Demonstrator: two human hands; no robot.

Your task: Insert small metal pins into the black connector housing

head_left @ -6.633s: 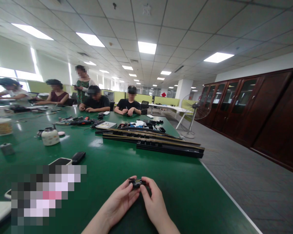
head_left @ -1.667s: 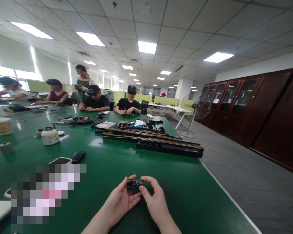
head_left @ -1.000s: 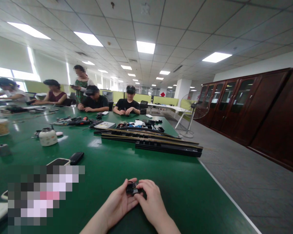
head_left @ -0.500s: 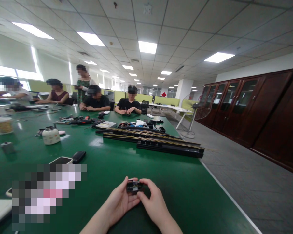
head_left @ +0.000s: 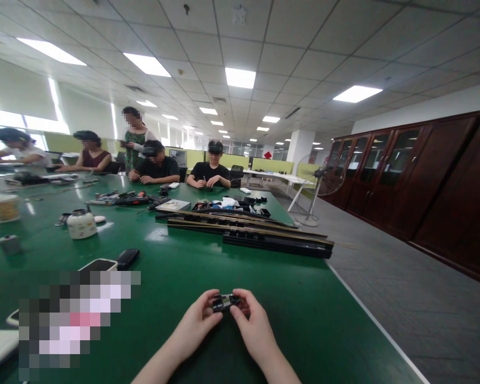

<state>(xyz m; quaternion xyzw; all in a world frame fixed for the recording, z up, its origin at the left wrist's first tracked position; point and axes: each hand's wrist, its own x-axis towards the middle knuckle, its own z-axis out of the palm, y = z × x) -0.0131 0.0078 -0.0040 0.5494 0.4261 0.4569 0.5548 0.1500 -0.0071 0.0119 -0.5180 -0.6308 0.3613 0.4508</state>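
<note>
My left grip [head_left: 198,321] and right grip [head_left: 255,322] pinch opposite ends of a small black part [head_left: 223,304], thumbs nearest me, forearms [head_left: 162,357] converging over the green bench [head_left: 316,309].

Small black component [head_left: 225,303], held in the gap between the left fingers [head_left: 211,295] and the right fingers [head_left: 245,296]. The body is compact and wider than deep, its long axis running crosswise from one set of fingers to the other. Its outline is uneven; paler grey areas show at the middle of the upward side, between the fingertips. The fingers partly cover both ends; finer detail is too small to resolve.
</note>
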